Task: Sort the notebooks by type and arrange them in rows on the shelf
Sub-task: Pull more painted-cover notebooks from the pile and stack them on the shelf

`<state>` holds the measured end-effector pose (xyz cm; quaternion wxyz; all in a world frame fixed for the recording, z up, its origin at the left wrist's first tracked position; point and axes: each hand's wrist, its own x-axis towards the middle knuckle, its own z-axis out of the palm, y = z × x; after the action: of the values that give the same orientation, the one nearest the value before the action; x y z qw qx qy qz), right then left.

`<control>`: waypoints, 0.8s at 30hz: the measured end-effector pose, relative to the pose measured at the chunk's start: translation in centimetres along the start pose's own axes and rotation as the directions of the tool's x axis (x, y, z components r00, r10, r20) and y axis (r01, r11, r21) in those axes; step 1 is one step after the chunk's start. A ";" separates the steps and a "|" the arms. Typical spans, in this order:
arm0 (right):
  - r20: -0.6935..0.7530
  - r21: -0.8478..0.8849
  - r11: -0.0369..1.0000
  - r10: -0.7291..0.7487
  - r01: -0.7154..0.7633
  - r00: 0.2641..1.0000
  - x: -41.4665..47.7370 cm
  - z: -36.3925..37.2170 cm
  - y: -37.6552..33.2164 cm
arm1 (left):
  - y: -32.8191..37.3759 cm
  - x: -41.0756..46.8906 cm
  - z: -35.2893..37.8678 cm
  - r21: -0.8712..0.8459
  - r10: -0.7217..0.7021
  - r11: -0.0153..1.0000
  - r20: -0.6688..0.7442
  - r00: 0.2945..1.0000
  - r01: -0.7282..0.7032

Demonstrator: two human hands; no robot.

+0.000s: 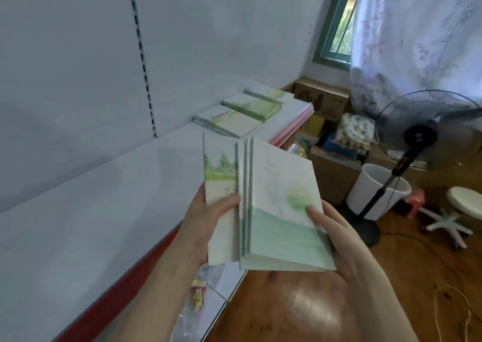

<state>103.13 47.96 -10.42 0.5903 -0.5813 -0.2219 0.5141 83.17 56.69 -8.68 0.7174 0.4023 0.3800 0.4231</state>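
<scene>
Counts:
- Held notebooks: 1 tree-cover notebook (219, 180), plus a green-wash stack (284, 211) at its 3 o'clock. The stack shows 3 spines, total unclear.
- Shelf (104, 211): 3 notebook piles (250, 108) in a row at 12 o'clock. Copies per pile not readable.
- Floor, 2–3 o'clock: 1 pedestal fan (420, 135), 1 white bucket (362, 190), 1 white swivel stool (464, 198), 1 pink step stool (414, 206), at least 2 cardboard boxes (323, 96).
- 1 window (339, 36), 1 curtain (417, 28).
- 2 grips: left grip (206, 219), right grip (336, 227).
</scene>
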 end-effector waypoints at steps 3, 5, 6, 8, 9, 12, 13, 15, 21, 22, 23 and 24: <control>0.041 -0.015 1.000 0.019 -0.018 0.999 5.4 -0.7 -1.7 | -0.5 4.4 1.0 0.018 0.008 1.000 -0.080 0.997 -0.006; 0.094 -0.028 0.999 0.036 -0.034 0.995 9.1 -1.0 -2.9 | -0.7 7.0 1.4 -0.002 0.005 1.000 -0.153 0.988 -0.005; 0.133 -0.044 0.998 0.045 -0.040 0.990 11.0 -1.1 -3.7 | -0.8 8.1 1.6 -0.027 -0.001 1.000 -0.200 0.980 -0.005; 0.205 -0.084 0.995 0.070 -0.054 0.976 14.7 -1.0 -5.3 | -0.7 10.1 1.6 -0.063 0.002 0.998 -0.291 0.957 -0.021; 0.236 -0.102 0.993 0.080 -0.058 0.968 16.5 -0.8 -6.1 | -0.4 10.8 1.6 -0.069 0.014 0.997 -0.332 0.943 -0.039; 0.302 -0.151 0.987 0.107 -0.064 0.947 21.4 0.9 -8.2 | 0.5 12.4 1.0 -0.057 0.089 0.990 -0.440 0.894 -0.127; 0.321 -0.167 0.984 0.114 -0.062 0.940 22.8 1.7 -8.5 | 0.8 12.7 0.7 -0.052 0.108 0.987 -0.470 0.876 -0.149; 0.379 -0.186 0.980 0.132 -0.064 0.916 25.3 3.6 -8.8 | 1.6 13.1 -0.4 -0.052 0.133 0.981 -0.527 0.839 -0.188; 0.491 -0.277 0.960 0.179 -0.042 0.853 31.1 10.1 -9.1 | 3.7 13.0 -4.9 -0.013 0.196 0.958 -0.695 0.692 -0.285; 0.500 -0.290 0.957 0.180 -0.032 0.847 31.8 11.2 -9.0 | 4.0 12.8 -5.7 0.002 0.209 0.954 -0.717 0.665 -0.299; 0.514 -0.308 0.951 0.182 -0.018 0.838 32.5 12.0 -8.7 | 4.2 12.7 -6.4 0.008 0.214 0.951 -0.739 0.639 -0.310; 0.529 -0.332 0.943 0.191 -0.006 0.827 33.0 12.8 -8.6 | 4.3 12.6 -7.2 0.007 0.214 0.947 -0.761 0.612 -0.322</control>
<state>107.46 84.17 -10.74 0.3722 -0.5049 -0.4316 0.6483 79.94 71.39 -10.17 0.4479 0.1950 0.5495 0.6778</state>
